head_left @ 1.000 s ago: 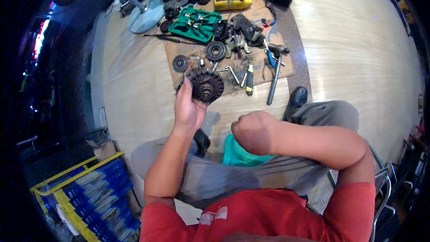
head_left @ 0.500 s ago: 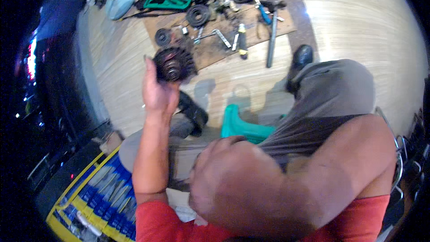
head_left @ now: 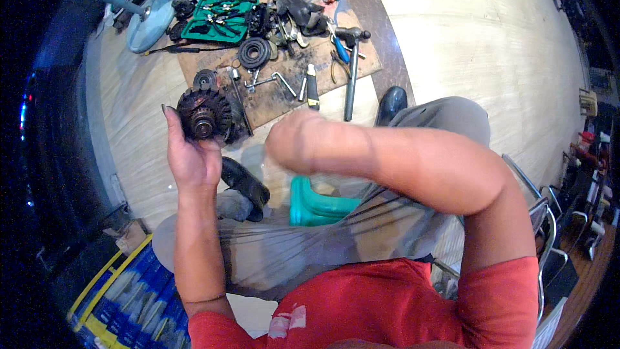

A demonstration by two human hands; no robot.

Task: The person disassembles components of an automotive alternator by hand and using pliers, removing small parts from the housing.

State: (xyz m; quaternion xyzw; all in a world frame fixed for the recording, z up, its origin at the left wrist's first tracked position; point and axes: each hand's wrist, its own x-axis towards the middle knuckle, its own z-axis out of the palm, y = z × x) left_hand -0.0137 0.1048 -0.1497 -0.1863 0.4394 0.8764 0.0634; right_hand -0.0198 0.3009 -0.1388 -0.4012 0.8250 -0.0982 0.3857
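Observation:
My left hand (head_left: 194, 161) holds up a dark, greasy rotor (head_left: 205, 111) with a ridged rim and a stepped metal shaft end pointing toward me. The thumb stands along the rotor's left side; the other fingers are mostly hidden beneath it. To the right, apart from the rotor, my right hand (head_left: 294, 142) hangs in the air, smeared by motion, its fingers hidden. Beyond the rotor, a small dark wheel (head_left: 205, 79) and a long thin tool (head_left: 241, 103) lie on a brown cardboard sheet (head_left: 265, 106).
A green tool case (head_left: 219, 18), a grooved black pulley (head_left: 254, 53), a hammer (head_left: 352, 71), pliers (head_left: 338, 64) and a yellow-black handled tool (head_left: 312, 87) lie ahead. A green plastic stool (head_left: 300, 203) is below me. The blue fan-like stand (head_left: 150, 29) is at left.
My right arm has swung from close to my chest out toward the rotor. The left hand with the rotor sits farther left and lower in the picture as the whole view has shifted.

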